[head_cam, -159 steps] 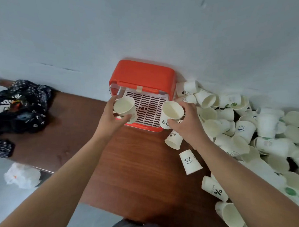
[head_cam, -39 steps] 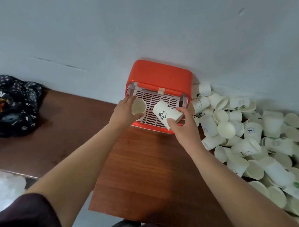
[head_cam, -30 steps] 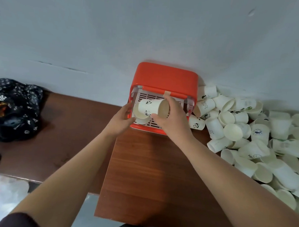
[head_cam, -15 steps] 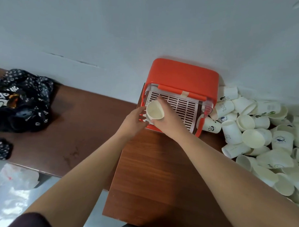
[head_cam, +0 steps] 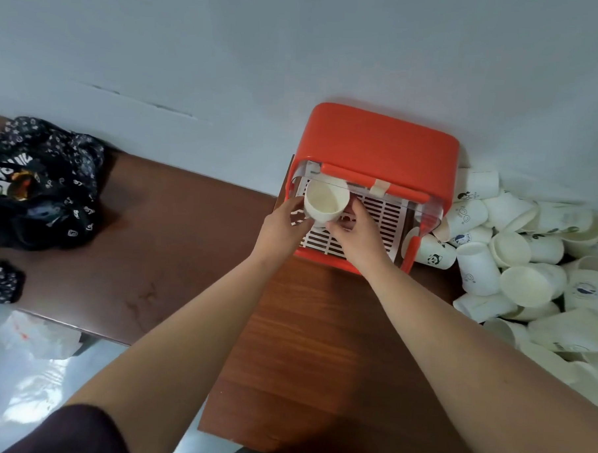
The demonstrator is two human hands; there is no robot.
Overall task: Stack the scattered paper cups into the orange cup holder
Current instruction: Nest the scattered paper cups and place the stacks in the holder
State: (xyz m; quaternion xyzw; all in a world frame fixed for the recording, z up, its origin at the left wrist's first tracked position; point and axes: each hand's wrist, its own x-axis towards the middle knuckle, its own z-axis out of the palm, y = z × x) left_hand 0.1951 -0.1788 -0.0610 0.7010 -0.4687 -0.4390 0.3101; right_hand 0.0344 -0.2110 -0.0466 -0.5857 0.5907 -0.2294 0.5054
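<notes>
— White paper cup (head_cam: 326,200), mouth towards the camera, held between both hands. Left hand (head_cam: 281,227) grips its left side, fingers curled against the wall. Right hand (head_cam: 357,237) pinches the right side and the base.

— Position of the cup?

— Over the left part of the white slatted tray (head_cam: 376,226), at the open front of the orange holder (head_cam: 380,144), its rim just under the holder's front bar. Whether it rests on the tray or hangs above it I cannot tell, as the hands cover the base.

— Holder itself?

— Stands on the brown table (head_cam: 320,330), back against the grey wall (head_cam: 299,38). Clear flap (head_cam: 428,215) stands open at its right side.

— Remaining cups?

— Loose pile (head_cam: 521,280) on the table to the right of the holder, the nearest ones touching it. Most lie on their sides. Some carry a panda or other print.

— Anything else noted?

— Dark patterned cloth (head_cam: 42,187) at the table's left end, well apart from the holder. Crumpled clear plastic (head_cam: 39,335) below the table edge on the left. Dark sleeve (head_cam: 69,432) on the left arm.
</notes>
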